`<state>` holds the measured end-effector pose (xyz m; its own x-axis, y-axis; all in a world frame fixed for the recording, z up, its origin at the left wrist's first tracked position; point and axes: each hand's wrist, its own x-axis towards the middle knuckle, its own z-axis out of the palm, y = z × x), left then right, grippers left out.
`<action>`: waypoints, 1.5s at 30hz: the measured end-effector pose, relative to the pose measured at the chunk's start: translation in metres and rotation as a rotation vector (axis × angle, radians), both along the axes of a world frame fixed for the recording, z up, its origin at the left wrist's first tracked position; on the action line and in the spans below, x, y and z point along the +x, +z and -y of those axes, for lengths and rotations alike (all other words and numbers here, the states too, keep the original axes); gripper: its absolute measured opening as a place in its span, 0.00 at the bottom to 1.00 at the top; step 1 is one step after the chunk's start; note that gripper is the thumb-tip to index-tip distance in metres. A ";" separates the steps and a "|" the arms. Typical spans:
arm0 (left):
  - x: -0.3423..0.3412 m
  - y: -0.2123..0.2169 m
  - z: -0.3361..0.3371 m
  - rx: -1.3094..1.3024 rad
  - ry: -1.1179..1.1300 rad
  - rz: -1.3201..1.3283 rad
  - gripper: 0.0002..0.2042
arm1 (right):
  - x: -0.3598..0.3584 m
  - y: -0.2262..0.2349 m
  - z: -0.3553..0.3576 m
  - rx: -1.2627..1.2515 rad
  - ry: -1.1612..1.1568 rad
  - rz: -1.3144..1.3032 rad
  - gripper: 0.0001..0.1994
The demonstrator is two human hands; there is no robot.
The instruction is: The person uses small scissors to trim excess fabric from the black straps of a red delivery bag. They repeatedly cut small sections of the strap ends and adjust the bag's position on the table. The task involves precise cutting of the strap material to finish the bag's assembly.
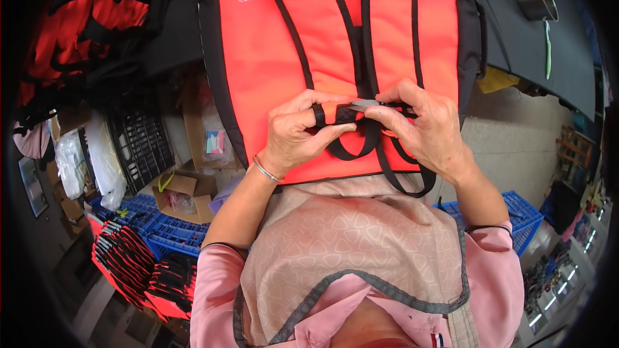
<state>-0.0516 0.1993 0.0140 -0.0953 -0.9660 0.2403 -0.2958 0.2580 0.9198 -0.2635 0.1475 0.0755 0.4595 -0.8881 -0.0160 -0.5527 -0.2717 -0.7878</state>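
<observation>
A bright orange-red bag (258,84) with black side panels and black straps lies in front of me, its near edge against my apron (348,232). My left hand (290,130) pinches a strap end (329,113) with black binding and an orange face. Between the thumb and fingers of my right hand (431,130) is a small pair of thread snips (363,105), its metal blades pointing left and touching the strap end. The grip of the snips is mostly hidden by my fingers. Loops of black webbing (390,171) hang below both hands.
On the dark table (516,45) at far right stand a metal mug (536,1) and a green-white toothbrush (548,51). More red-black bags (106,9) are heaped at far left. Blue crates (167,229), an open cardboard box (200,188) and stacked red-black pieces (122,261) sit lower left.
</observation>
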 end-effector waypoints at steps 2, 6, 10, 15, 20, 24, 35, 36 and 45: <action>0.001 -0.001 0.000 -0.004 -0.012 -0.005 0.15 | 0.000 -0.001 0.002 0.036 0.019 0.012 0.13; 0.003 -0.002 -0.001 -0.001 -0.031 -0.005 0.14 | -0.003 -0.003 0.016 0.506 0.001 0.160 0.10; 0.002 0.001 -0.002 0.036 -0.016 -0.038 0.13 | -0.008 -0.004 0.021 0.786 -0.120 0.388 0.07; 0.001 0.005 0.000 0.077 0.022 -0.013 0.11 | -0.005 -0.004 -0.005 0.322 -0.185 0.478 0.17; -0.008 0.010 0.000 0.210 0.052 -0.163 0.10 | 0.010 -0.028 -0.019 -0.423 0.027 0.170 0.19; -0.004 0.015 0.002 0.163 -0.021 -0.135 0.11 | 0.011 -0.043 -0.013 -0.713 0.062 0.104 0.18; -0.001 -0.003 0.007 0.258 0.005 -0.145 0.11 | 0.002 -0.016 -0.029 0.217 0.477 0.320 0.14; -0.001 -0.003 0.007 0.268 0.007 -0.142 0.11 | -0.004 -0.011 -0.030 0.261 0.569 0.253 0.13; -0.003 0.003 0.009 0.187 0.027 -0.086 0.10 | 0.003 -0.009 -0.008 -0.320 -0.096 -0.049 0.17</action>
<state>-0.0547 0.1898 0.0175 -0.0558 -0.9965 0.0627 -0.2186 0.0734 0.9730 -0.2605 0.1556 0.0660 0.3792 -0.8906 0.2510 -0.6229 -0.4463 -0.6425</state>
